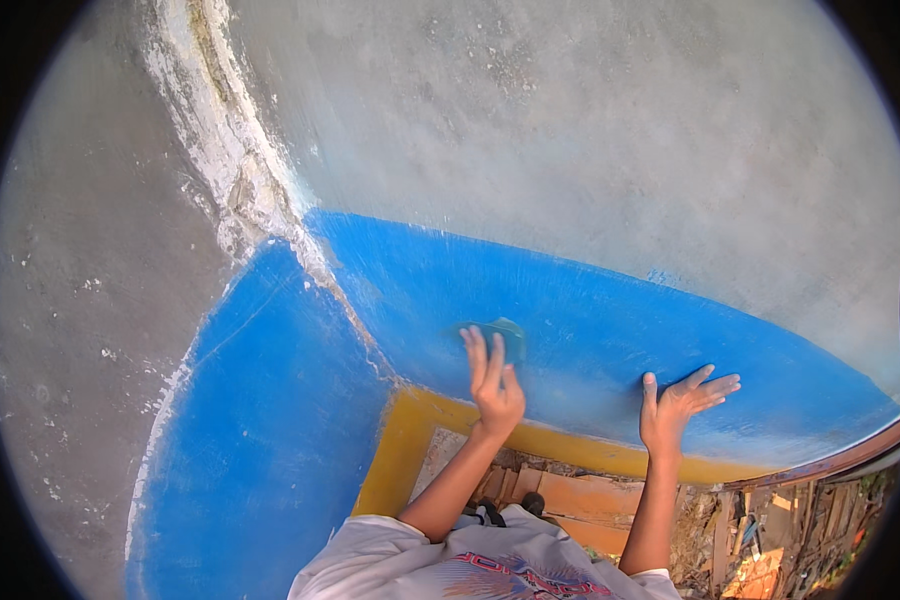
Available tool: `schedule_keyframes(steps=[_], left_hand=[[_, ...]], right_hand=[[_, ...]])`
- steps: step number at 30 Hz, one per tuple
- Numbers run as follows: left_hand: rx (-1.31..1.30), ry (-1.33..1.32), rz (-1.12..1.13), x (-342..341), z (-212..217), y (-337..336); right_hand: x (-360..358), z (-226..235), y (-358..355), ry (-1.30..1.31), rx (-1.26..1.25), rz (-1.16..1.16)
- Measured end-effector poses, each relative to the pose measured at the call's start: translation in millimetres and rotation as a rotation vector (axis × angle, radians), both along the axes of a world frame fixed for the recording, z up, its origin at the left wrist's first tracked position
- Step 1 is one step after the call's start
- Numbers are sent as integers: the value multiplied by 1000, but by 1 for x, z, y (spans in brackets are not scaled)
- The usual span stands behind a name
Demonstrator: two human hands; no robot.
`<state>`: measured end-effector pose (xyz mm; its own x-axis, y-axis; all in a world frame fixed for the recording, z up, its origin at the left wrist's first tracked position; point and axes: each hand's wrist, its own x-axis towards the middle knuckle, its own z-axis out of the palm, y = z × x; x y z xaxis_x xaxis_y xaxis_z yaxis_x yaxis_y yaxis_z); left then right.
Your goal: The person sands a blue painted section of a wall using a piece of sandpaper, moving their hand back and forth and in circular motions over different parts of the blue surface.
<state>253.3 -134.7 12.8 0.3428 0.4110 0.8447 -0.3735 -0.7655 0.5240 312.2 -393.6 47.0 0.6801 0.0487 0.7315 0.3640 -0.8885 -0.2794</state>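
My left hand [492, 378] presses flat against the blue band of a wall [590, 320], its fingers spread over a small blue-green pad [507, 334] that shows above the fingertips. My right hand [678, 402] rests flat on the same blue band further right, fingers apart, nothing under it. Both forearms rise from my white printed shirt [490, 565] at the bottom edge.
The wall is grey above [590, 130], blue below, with a yellow strip [420, 420] at its foot. A cracked, flaking corner seam [240, 180] joins a second wall on the left. Broken boards and rubble [610, 500] lie on the ground by my feet.
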Motion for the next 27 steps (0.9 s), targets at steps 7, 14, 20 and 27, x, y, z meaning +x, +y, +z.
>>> schedule_keyframes(steps=[7,14,20,27], left_hand=[[-62,-155,298,4,138,85],[-196,-70,315,-4,40,79],[65,-152,310,3,142,103],[-248,-148,352,3,63,84]], right_hand=[[0,-5,-1,9,-10,-20],[-1,-2,-2,-27,-42,-13],[-2,-7,-2,3,-20,-29],[-3,-5,0,-26,-40,-23]])
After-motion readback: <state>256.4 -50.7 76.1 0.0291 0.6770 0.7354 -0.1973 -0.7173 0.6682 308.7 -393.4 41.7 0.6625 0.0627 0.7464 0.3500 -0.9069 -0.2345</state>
